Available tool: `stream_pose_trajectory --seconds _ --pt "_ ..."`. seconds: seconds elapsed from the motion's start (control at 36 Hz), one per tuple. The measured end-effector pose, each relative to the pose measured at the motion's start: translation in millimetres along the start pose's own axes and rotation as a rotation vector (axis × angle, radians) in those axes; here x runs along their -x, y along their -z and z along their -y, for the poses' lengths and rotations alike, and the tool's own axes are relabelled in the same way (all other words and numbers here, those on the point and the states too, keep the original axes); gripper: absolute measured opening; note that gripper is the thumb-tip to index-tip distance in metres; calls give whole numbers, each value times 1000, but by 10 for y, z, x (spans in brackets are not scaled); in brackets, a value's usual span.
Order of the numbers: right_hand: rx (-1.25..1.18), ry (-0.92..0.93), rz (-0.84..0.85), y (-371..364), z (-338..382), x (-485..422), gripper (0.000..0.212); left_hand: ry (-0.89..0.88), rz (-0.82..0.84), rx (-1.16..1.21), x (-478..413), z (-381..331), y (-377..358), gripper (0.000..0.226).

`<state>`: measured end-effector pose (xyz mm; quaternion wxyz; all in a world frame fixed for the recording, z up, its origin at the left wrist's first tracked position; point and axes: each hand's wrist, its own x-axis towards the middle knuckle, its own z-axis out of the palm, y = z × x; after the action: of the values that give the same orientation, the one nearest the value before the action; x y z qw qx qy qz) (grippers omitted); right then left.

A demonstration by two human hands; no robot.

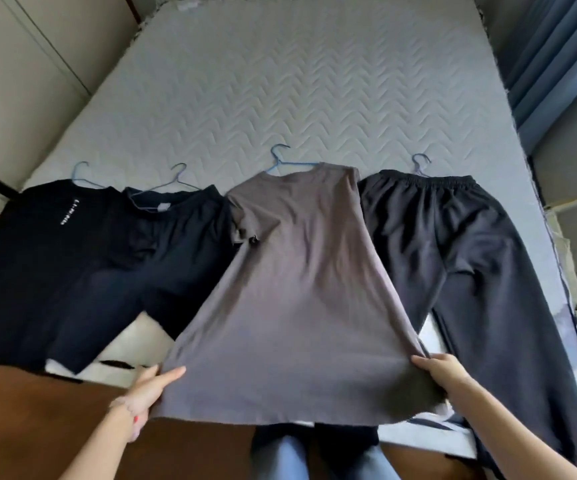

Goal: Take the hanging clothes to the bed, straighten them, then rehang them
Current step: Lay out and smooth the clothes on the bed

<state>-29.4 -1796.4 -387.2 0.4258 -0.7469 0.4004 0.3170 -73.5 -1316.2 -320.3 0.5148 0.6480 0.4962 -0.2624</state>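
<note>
A grey T-shirt [294,289] on a blue hanger [282,159] lies in the middle of the quilted bed [297,84]. My left hand [148,389] grips its lower left hem and my right hand [439,372] grips its lower right hem, so the fabric is pulled taut toward me. Left of it lie a black T-shirt [38,258] with small white lettering and dark shorts [162,254], each on a hanger. On the right lie dark trousers [463,265] on a hanger [420,164], their legs running off the bed's near edge.
A brown wooden bed frame [55,427] runs along the near edge. A pale wardrobe wall [20,74] stands to the left. Blue curtains [550,57] hang at the right. My legs in jeans [301,459] show below the shirt hem.
</note>
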Motion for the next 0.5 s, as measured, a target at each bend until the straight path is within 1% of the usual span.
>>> stream_pose_trajectory --seconds 0.03,0.08,0.11,0.17,0.22,0.25,0.33,0.39,0.44,0.47,0.5 --pt "30 -15 26 -123 -95 28 40 40 -58 -9 -71 146 64 71" --pt "105 -37 81 -358 -259 60 33 134 -111 -5 -191 382 198 78" --pt "135 -40 94 -458 -316 84 32 153 -110 -8 -267 483 270 74" --pt "183 -40 102 -626 -423 111 40 133 -104 -49 -348 589 369 51" --pt "186 -36 85 -743 -529 110 47 73 -112 -112 -389 644 410 30" --pt "180 -39 68 -777 -580 104 48 43 -124 -147 -410 659 410 26" --pt "180 -106 8 -823 -767 -22 46 8 -194 -223 -565 781 405 25" --pt "191 -145 6 -808 -861 -102 41 17 -217 -284 -746 918 383 30" --pt "202 -175 27 -844 -889 -199 20 48 -189 -460 -961 1026 350 27" --pt "207 -182 57 -867 -856 -204 16 74 -163 -575 -1021 1030 328 23" --pt "222 -171 93 -888 -800 -231 19 85 -156 -642 -1087 999 301 24"
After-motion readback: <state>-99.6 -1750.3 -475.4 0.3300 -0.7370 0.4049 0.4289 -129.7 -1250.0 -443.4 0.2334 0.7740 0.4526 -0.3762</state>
